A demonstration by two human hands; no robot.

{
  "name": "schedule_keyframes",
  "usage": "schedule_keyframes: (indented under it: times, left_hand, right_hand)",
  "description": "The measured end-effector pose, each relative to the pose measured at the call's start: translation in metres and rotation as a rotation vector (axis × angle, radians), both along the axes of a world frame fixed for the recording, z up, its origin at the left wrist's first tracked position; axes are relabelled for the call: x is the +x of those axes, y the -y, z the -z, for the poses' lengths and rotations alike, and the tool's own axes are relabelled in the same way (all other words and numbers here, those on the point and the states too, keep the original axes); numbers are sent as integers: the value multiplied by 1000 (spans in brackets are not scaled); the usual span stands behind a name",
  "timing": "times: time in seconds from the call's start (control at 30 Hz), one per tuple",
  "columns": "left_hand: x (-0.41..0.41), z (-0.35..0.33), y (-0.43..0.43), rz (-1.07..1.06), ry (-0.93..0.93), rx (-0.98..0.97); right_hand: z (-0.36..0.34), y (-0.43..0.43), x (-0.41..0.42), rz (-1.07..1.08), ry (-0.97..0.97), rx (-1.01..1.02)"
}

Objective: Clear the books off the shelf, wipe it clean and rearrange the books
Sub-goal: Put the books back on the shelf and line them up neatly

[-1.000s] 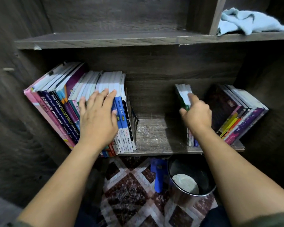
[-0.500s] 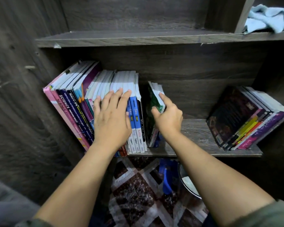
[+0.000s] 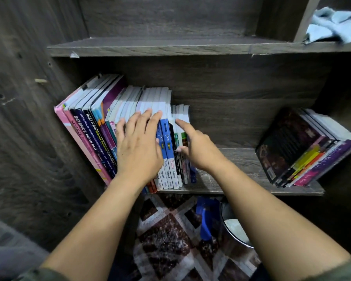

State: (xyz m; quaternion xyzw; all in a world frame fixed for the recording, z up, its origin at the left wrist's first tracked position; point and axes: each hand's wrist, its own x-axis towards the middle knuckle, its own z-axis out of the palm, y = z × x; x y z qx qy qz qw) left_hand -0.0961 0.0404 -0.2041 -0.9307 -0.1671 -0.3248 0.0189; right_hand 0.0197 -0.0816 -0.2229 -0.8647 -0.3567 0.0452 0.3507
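so we're looking at the dark wood-grain shelf board [image 3: 237,161], and the bit we're watching is the gap along it. the long row of paperback schoolbooks with pink, navy and blue spines [image 3: 89,126] is sitting at the left end, leaning a little left toward the cabinet wall. the person's right hand [image 3: 199,148] is tucking a thin batch of green-spined, white-edged books [image 3: 181,112] against the right end of that row, touching it. that hand is pinching the batch. the thumb is on the spines and the index finger is stretching along the top page edges. the other fingers are hiding behind the batch, so we're not claiming more. the left hand [image 3: 139,147] is lying flat on the row's spines, fingers straight and slightly spread, pressing so nothing's tipping.

we're guessing the leaning pile of black, yellow and purple books [image 3: 304,147] is coming next. it's sitting well apart to the right of the right hand, across bare board, at the far right end of the same shelf. its spines are facing us and its long axes are tilting right toward the side wall. the right hand is clearly the nearer one, since the left is busy bracing, so a plain sideways reach is looking like enough. the crumpled pale blue cloth [image 3: 332,25] is lying on the shelf above, top right.
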Motion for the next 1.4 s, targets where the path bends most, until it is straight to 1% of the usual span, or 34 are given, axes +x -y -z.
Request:
schedule_keyframes:
  times: [0.2, 0.27, 0.33, 0.5, 0.63, 0.7, 0.77, 0.87, 0.93, 1.07, 1.17, 1.3, 1.4]
  left_hand:
    - [3, 1, 4, -32, 22, 17]
    - [5, 1, 6, -50, 35, 24]
    - [8, 1, 9, -79, 31, 32]
    - [14, 2, 19, -148, 28, 39]
    - [19, 2, 26, -121, 70, -12]
    - [22, 3, 27, -110, 75, -15]
    - [24, 4, 28, -114, 79, -26]
    - [27, 6, 30, -118, 101, -54]
    - [28, 6, 32, -121, 106, -61]
    - [29, 6, 33, -128, 106, -66]
    - [28, 6, 31, -122, 103, -56]
    - [27, 6, 31, -117, 91, -44]
    - [27, 7, 29, -114, 81, -35]
  right_hand:
    - [4, 12, -2, -35, -39, 45]
    - [0, 22, 0, -27, 17, 14]
    - [-6, 37, 5, 15, 117, -60]
    - [-15, 83, 23, 259, 331, -220]
    - [-16, 125, 44, 563, 478, -303]
    - [-15, 148, 55, 722, 507, -306]
    - [-14, 170, 65, 850, 477, -294]
    - [-10, 198, 77, 1018, 362, -303]
    - [-8, 213, 82, 1077, 306, -312]
    - [2, 228, 90, 1076, 212, -361]
    - [10, 225, 92, 1042, 188, -295]
    - [6, 222, 95, 1041, 231, -173]
    - [5, 216, 95, 1023, 280, -133]
